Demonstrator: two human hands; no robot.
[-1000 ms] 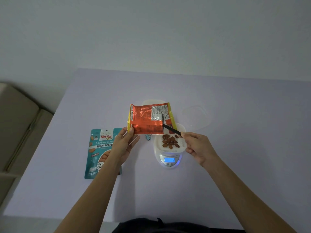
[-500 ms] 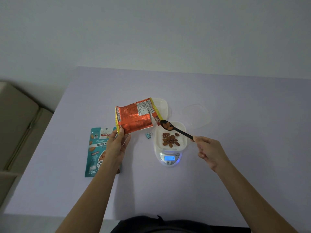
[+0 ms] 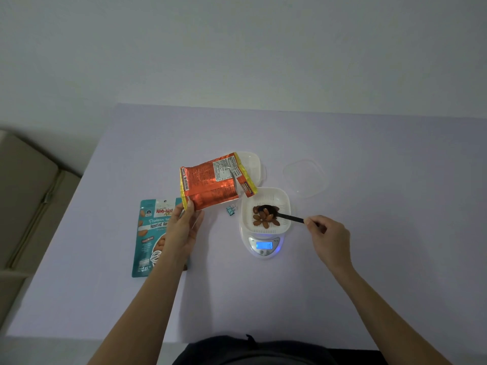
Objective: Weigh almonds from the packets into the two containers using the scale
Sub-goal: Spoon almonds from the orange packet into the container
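Well inside table (image 3: 369, 285) edges: scale (image 3: 264, 246), container (image 3: 283, 204).

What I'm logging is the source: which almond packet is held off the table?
The shiny orange foil packet, gripped by the left hand; the teal printed packet lies flat.

Single head-mounted wide-angle view, looking forward and steeply down onto the table (image 3: 369, 259) from close above. Both forearms enter from the lower edge; a pale wall (image 3: 237, 48) fills the upper part.
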